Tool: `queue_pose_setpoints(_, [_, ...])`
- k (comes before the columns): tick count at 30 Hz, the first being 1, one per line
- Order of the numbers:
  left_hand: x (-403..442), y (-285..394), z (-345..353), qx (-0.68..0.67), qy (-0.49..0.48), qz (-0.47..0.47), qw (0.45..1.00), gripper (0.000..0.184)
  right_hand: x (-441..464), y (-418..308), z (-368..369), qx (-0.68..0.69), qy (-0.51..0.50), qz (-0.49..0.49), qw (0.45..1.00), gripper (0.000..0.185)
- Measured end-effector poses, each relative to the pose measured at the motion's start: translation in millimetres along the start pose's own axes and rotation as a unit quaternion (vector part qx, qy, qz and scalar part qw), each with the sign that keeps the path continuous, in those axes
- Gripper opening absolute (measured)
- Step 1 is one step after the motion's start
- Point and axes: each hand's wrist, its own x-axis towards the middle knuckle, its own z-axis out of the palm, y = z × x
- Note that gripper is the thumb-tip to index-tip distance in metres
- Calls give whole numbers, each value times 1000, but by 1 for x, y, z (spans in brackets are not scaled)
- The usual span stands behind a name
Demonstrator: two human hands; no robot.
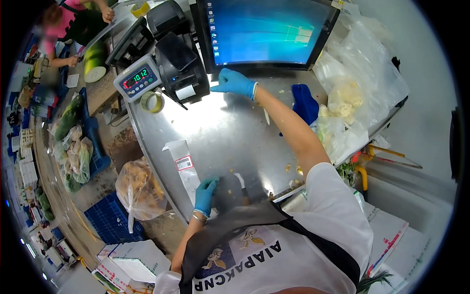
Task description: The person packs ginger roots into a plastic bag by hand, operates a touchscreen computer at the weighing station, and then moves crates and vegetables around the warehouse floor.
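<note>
My right hand (235,83), in a blue glove, reaches toward the black label printer (181,68), its fingers drawn together beside the printer's right edge. Whether a small thing is between them I cannot make out. A white label sticks out of the printer's front. My left hand (205,195), also blue-gloved, is low at the near edge of the metal table (220,127), next to a long white paper strip (188,176) with a red-framed barcode label. Its fingers are partly bent, and any hold on the strip is unclear.
A scale (137,77) reading 10.12 and a tape roll (152,102) stand left of the printer. A monitor (264,32) is behind. Plastic bags (357,93) and a blue object (304,104) lie right. A filled bag (141,188) is left. Another person (73,24) works at upper left.
</note>
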Motion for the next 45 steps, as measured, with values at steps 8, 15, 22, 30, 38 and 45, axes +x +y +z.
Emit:
queue_pose_setpoints(8, [3,12,3,18,-4,14,1000,21,2,-14,5,33,3,14,999,42])
queue_pose_setpoints(15, [0,8,4,-5,-5,-2,1000,21,-3,4,15,73,-6,63,995,52])
queue_pose_setpoints(22, [2,6,5,2,-14,-1,1000,21,3,-12,8,95,23,25,995,47])
queue_pose_setpoints(30, [1,7,-1,-9,-11,1,1000,21,36,-27,-4,136,58,12,989,45])
queue_pose_setpoints(38, [-1,6,0,-16,-6,-7,1000,21,32,-29,5,69,82,-71,992,49])
queue_pose_setpoints(45, [0,10,5,-16,3,13,1000,20,22,-40,9,78,48,-23,996,47])
